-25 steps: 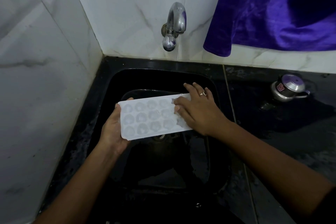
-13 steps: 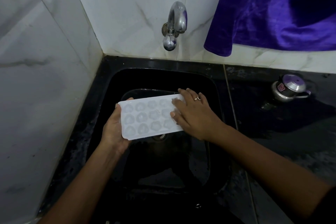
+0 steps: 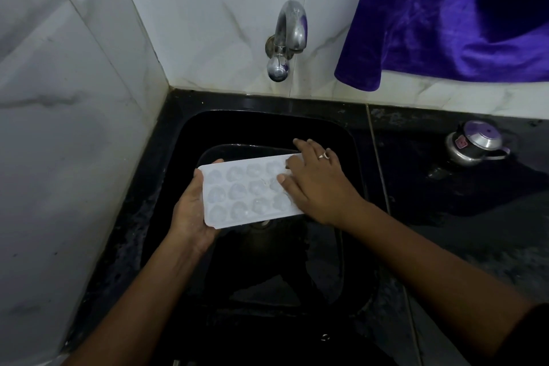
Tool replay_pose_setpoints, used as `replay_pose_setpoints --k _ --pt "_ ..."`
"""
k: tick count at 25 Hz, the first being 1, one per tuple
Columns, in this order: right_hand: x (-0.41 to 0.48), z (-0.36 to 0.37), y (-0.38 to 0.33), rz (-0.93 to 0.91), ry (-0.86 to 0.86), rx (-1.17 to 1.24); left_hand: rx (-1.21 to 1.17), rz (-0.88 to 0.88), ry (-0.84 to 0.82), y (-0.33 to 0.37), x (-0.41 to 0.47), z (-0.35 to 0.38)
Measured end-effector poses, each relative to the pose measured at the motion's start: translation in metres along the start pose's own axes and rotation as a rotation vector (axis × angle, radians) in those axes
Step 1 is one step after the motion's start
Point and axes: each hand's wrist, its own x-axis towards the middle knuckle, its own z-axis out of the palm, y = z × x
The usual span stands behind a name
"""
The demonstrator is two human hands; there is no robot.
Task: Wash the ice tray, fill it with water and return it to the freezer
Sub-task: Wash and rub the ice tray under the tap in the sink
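Over the black sink [image 3: 267,128]: white ice tray [image 3: 237,193], cavities up, below the tap [image 3: 286,38].
Left hand [image 3: 190,214]: grips the tray's left end.
Right hand [image 3: 319,184]: fingers straight, flat on the tray's right end.
Counter [image 3: 445,217], right: small steel pot [image 3: 475,144].

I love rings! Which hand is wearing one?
The right hand, fingers flat on the ice tray; the left hand, gripping the tray's other end, shows none.

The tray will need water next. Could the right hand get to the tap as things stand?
Probably yes: the right hand lies flat on the ice tray, holding nothing, and only open space separates it from the tap.
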Motion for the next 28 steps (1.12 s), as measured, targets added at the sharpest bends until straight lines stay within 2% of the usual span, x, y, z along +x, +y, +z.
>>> replay_pose_setpoints --k 10,13,17,21,24,25,28 --pt "-0.004 0.004 0.008 -0.038 -0.019 -0.052 0.032 0.010 0.006 0.001 0.001 -0.004" --pt "-0.001 0.000 0.005 0.016 -0.015 -0.015 0.030 -0.009 0.005 -0.001 0.003 -0.007" --pt "-0.004 0.004 0.005 -0.041 -0.033 -0.037 0.042 0.006 0.020 0.002 0.003 -0.005" --pt "0.002 0.000 0.005 0.020 -0.015 0.070 0.061 0.021 0.021 -0.002 -0.003 -0.001" --pt "0.007 -0.004 0.006 0.057 -0.105 0.201 0.099 0.025 0.013 0.000 -0.005 -0.001" --pt "0.008 -0.006 0.008 0.046 -0.122 0.156 0.104 0.018 0.009 0.001 -0.007 0.000" --pt "0.010 -0.011 0.002 -0.045 -0.037 -0.228 0.089 0.011 0.004 -0.003 -0.011 0.004"
